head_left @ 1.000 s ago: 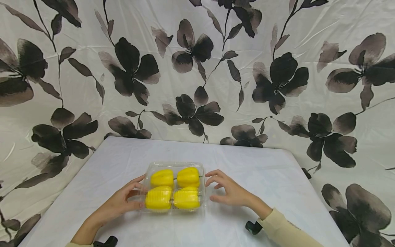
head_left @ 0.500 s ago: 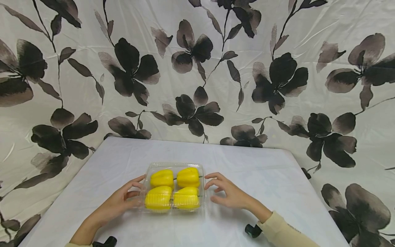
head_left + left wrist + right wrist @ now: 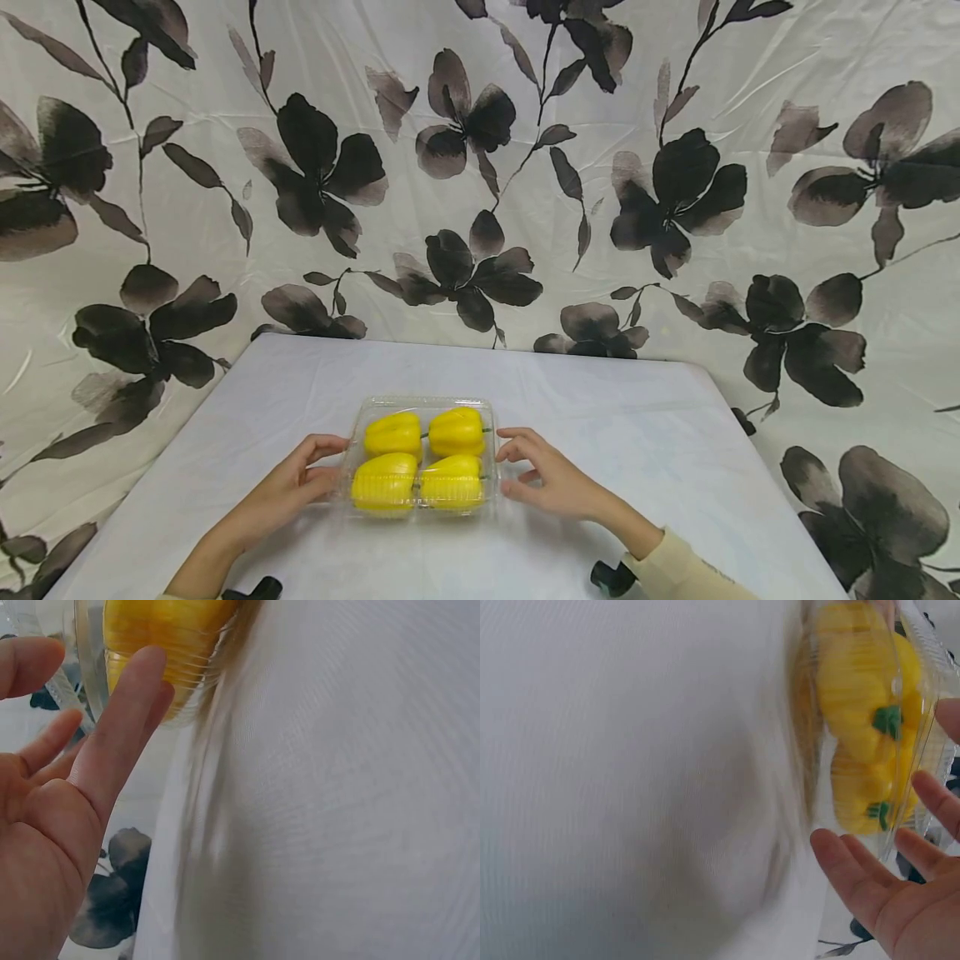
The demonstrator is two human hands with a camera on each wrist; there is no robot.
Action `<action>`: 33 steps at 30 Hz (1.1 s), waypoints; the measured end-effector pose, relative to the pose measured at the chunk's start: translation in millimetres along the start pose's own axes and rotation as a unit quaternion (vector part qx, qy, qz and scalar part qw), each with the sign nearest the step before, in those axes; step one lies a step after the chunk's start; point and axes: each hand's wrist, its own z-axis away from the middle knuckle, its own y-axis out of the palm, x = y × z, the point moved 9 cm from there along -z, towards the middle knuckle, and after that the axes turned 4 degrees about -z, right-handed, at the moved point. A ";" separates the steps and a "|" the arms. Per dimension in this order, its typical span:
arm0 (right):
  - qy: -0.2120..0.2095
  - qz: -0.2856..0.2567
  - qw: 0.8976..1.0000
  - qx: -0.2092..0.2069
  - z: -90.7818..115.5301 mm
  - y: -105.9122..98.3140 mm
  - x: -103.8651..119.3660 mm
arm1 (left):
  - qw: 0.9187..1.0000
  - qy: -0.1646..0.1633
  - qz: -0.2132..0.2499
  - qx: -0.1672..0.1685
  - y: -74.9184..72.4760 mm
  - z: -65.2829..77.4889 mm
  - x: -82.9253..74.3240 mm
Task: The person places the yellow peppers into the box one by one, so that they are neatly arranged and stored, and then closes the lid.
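A clear plastic clamshell box (image 3: 427, 403) lies on the table, with several yellow bell peppers (image 3: 385, 483) inside. Green stems (image 3: 887, 720) face the right side in the right wrist view. My left hand (image 3: 281, 492) is at the box's left side, fingertips close to the wall and the thumb below them. Its fingers are loosely extended in the left wrist view. On the other side, my right hand (image 3: 561, 482) has its fingertips right at the box's right edge, its fingers spread and relaxed in the right wrist view. Neither hand grips anything.
A white cloth covers the table (image 3: 600, 400). Behind it hangs a white curtain (image 3: 555, 275) printed with dark flowers. Black wrist devices (image 3: 613, 578) show beneath both forearms, and beige sleeves (image 3: 678, 571) cover the arms.
My left fingers have drawn back a little from the box's left wall. My right hand has shifted slightly down, its thumb nearer the box. The box has stayed in nearly the same place.
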 end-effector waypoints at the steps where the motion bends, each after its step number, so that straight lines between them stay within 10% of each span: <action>1: 0.004 0.001 1.000 -0.002 0.6 0.8 0.0 | 1.000 0.001 0.001 0.000 0.0 0.4 -0.7; 19: 0.056 -0.035 0.996 -0.056 6.8 12.2 6.7 | 0.998 0.032 0.017 0.047 5.0 15.6 -18.4; 33: 0.123 -0.074 0.984 -0.101 16.7 14.7 -1.2 | 0.998 -0.003 -0.003 0.064 10.1 23.0 -14.2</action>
